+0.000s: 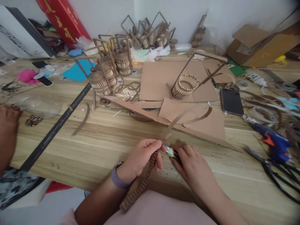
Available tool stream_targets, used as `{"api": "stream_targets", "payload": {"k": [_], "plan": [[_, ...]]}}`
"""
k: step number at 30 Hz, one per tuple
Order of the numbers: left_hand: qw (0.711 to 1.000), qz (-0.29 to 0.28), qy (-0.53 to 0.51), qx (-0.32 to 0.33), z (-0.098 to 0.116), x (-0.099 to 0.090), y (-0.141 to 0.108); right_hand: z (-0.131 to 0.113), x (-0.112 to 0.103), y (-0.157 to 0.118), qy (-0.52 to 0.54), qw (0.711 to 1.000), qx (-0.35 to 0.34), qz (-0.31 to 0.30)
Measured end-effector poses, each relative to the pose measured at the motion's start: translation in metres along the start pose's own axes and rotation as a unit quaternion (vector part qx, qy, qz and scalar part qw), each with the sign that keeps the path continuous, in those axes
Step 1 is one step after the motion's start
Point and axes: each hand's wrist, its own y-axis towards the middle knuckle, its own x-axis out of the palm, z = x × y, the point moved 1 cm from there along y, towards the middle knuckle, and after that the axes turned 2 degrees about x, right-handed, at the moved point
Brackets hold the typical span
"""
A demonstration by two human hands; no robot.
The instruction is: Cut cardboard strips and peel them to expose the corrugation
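My left hand [146, 156] is closed on a long brown strip of corrugated cardboard [142, 184], pinched between thumb and fingers. One ridged end of the strip hangs toward my lap, and a smoother, blurred end sticks up past my fingertips. My right hand [191, 161] grips a utility knife [172, 152] with a yellow-green part near its blade. The blade points left and lies close to the strip at my left fingertips; whether it touches I cannot tell. Beyond my hands lies a large cardboard sheet [206, 129] with a handled basket [185, 87] of striped cardboard standing behind it.
Lidded striped baskets [99, 82] stand at the back left, with more piled by the wall. To the right are a phone [232, 101], a blue glue gun [277, 140] and black-handled scissors [276, 172]. Another person's arm [8, 134] rests at the left edge.
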Motion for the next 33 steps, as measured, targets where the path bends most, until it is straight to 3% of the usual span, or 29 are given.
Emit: {"api": "stream_targets", "payload": {"k": [4, 7, 17, 22, 25, 28, 30, 33], "plan": [[1.0, 0.007, 0.003, 0.0, 0.001, -0.002, -0.001, 0.009, -0.007, -0.001, 0.066, 0.996, 0.037, -0.044], [1.0, 0.021, 0.016, 0.007, 0.001, -0.001, 0.0, 0.013, -0.02, -0.002, 0.086, 0.994, 0.057, -0.025], [0.992, 0.055, 0.106, 0.035, -0.003, 0.0, -0.002, 0.0, -0.043, 0.0, 0.142, 0.989, 0.033, -0.031], [0.992, 0.053, 0.114, 0.027, -0.003, -0.001, -0.003, 0.008, -0.049, 0.003, 0.251, 0.956, 0.137, -0.066], [0.992, 0.06, 0.105, 0.029, -0.003, -0.001, -0.002, 0.016, -0.049, 0.0, 0.338, 0.904, 0.249, -0.079], [0.993, 0.065, 0.091, 0.032, -0.002, 0.0, -0.001, 0.017, -0.05, 0.003, 0.435, 0.828, 0.353, 0.019], [0.994, 0.069, 0.08, 0.032, -0.001, 0.002, -0.002, 0.015, -0.05, 0.008, 0.528, 0.745, 0.399, 0.085], [0.994, 0.075, 0.07, 0.035, 0.001, 0.003, -0.002, 0.009, -0.047, 0.016, 0.657, 0.593, 0.459, 0.082]]}}
